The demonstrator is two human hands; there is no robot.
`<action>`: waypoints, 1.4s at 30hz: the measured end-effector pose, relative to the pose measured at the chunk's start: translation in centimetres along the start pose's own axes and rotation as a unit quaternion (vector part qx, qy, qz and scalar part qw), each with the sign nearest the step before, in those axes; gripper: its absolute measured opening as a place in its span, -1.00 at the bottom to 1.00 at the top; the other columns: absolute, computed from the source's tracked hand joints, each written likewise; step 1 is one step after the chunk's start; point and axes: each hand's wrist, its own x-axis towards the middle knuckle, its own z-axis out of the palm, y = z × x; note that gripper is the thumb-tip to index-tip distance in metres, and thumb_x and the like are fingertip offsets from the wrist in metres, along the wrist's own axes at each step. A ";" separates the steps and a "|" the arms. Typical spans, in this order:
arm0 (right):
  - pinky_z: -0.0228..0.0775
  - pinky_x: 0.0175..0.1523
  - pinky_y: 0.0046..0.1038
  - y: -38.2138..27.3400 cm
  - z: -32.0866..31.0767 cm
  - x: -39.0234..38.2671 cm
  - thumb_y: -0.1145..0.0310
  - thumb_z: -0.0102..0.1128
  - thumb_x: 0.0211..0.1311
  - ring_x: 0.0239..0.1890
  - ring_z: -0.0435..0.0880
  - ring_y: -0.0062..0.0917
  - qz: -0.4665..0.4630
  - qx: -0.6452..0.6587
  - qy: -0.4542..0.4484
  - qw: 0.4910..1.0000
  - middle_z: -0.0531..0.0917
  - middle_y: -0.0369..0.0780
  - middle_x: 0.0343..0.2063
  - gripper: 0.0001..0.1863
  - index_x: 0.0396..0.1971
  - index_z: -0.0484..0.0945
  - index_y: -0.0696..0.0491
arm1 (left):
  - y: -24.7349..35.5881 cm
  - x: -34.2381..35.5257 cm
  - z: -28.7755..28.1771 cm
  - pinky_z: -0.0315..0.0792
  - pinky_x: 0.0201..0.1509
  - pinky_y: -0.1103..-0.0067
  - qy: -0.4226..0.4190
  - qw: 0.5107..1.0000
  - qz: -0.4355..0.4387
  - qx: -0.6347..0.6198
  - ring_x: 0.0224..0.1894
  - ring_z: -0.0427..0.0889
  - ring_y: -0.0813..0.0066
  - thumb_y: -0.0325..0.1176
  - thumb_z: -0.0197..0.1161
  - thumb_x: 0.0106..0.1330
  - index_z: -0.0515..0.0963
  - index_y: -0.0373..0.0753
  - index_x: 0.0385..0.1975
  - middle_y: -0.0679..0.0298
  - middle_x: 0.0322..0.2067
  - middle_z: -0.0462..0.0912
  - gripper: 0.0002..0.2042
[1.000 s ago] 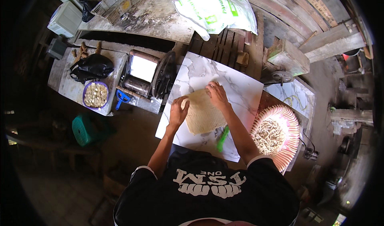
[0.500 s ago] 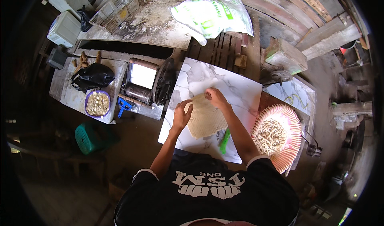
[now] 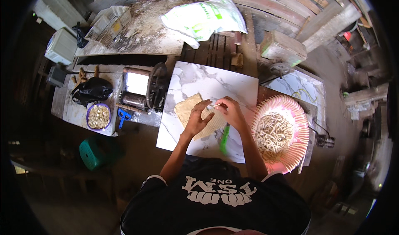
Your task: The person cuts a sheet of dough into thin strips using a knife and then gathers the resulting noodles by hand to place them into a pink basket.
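Both hands grip a tan dough sheet (image 3: 195, 114) on the marble slab (image 3: 216, 83). Left hand (image 3: 198, 118) pinches its middle; right hand (image 3: 230, 111) holds its three-o'clock edge. A green tool (image 3: 225, 137) lies at five o'clock.

On the slab (image 3: 232, 85) before me lies a dough sheet (image 3: 189, 108), my left hand (image 3: 198, 118) and right hand (image 3: 229, 111) upon it. A basket of strips (image 3: 299, 145) sits right; a roller machine (image 3: 143, 89), then a bowl (image 3: 98, 116), left; a sack (image 3: 203, 19) behind.
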 end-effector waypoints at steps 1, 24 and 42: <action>0.27 -0.41 -0.58 -0.7 -0.5 -0.4 0.57 0.12 -0.08 -0.52 0.45 -0.57 0.002 -0.003 0.011 1.000 0.48 -0.21 -0.54 -0.88 -0.46 0.46 0.18 | 0.9 0.4 0.1 0.23 0.03 0.41 -0.018 0.998 0.055 -0.021 -0.04 0.36 0.13 -0.40 0.17 0.05 0.38 -0.25 -0.12 0.07 -0.14 0.44 -0.65; 0.34 -0.36 -0.64 -1.2 -5.5 -7.5 0.69 0.14 -0.12 -0.48 0.44 -0.70 -0.004 0.177 0.226 0.958 0.50 -0.28 -0.51 -0.69 -0.28 0.45 0.16 | 6.9 1.2 6.7 0.33 -0.33 0.79 -0.157 0.947 0.010 -0.280 -0.40 0.45 0.75 -0.52 0.11 0.13 0.49 -0.39 -0.33 0.36 -0.46 0.55 -0.87; 0.31 -0.24 -0.34 -1.5 -7.0 -8.6 0.43 0.19 -0.08 -0.41 0.50 -0.24 -0.048 -0.090 0.293 0.951 0.53 -0.10 -0.47 -0.75 -0.33 0.48 0.12 | 6.6 1.8 6.1 0.36 -0.24 0.77 -0.072 0.934 -0.022 -0.350 -0.36 0.48 0.70 -0.58 0.10 0.11 0.47 -0.41 -0.34 0.32 -0.44 0.54 -0.88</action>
